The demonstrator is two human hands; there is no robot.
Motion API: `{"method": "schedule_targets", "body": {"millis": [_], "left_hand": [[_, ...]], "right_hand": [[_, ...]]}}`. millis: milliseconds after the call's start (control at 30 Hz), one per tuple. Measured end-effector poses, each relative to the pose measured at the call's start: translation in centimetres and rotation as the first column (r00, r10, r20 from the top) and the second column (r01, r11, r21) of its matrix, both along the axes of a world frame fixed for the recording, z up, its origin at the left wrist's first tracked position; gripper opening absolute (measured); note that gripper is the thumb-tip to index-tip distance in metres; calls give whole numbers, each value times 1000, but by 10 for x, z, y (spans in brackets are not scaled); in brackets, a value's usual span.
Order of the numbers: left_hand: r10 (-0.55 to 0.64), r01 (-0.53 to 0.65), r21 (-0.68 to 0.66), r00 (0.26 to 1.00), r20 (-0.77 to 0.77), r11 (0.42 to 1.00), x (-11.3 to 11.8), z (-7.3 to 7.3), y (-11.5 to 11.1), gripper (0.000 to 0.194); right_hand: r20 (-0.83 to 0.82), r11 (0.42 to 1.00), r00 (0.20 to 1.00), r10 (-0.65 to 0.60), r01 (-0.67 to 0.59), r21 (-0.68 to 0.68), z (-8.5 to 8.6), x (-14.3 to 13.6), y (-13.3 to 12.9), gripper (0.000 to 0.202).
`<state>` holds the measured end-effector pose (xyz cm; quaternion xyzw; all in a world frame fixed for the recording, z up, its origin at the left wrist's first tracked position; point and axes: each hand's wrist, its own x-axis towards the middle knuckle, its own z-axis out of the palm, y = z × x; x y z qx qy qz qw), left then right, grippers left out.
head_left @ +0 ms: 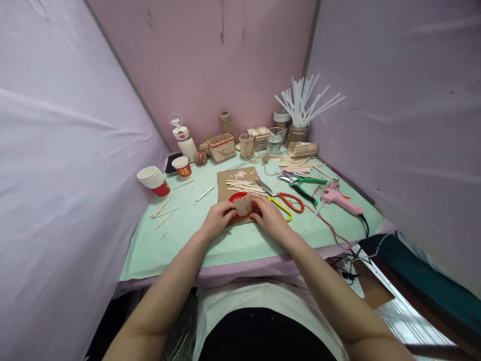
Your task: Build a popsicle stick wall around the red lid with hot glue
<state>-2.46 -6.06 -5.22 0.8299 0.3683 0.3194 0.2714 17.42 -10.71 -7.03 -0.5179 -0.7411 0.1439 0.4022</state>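
Observation:
Between my two hands is a red round piece with wooden sticks [243,205], its short upright slats standing side by side with an uneven top edge. My left hand [219,218] grips it at the left, fingers closed on the edge. On the right side my right hand [271,217] is closed on it too; its fingertips are partly hidden. Beneath lies a brown cardboard sheet [224,183] carrying loose wooden sticks [246,187] and small pale wood bits [241,174]. Scissors [280,198] with red and yellow handles rest just beyond my right hand.
Green-handled pruners [300,186] and a pink glue gun [341,199] with its cord lie at the right. Stacked paper cups [155,181] stand left. Along the back are a woven basket [221,147], a glass of water [275,142] and white glue sticks [300,100] in a holder.

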Motion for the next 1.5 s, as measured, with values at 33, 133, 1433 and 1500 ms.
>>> {"method": "schedule_targets", "body": {"millis": [33,133,1433,1500], "left_hand": [[2,-2,0,1000,-1,1000,0,0,0,17],[11,-11,-1,1000,-5,1000,0,1,0,17],[367,-371,-136,929,-54,918,-5,2,2,19],[366,-369,-143,929,-52,918,-5,2,3,19]], "right_hand": [[0,1000,1000,-2,2,-1,1,0,-1,43],[2,1000,1000,-7,7,-3,5,2,-4,46],[139,993,983,116,-115,-18,7,6,29,17],[123,992,985,125,-125,-11,5,4,28,14]]}}
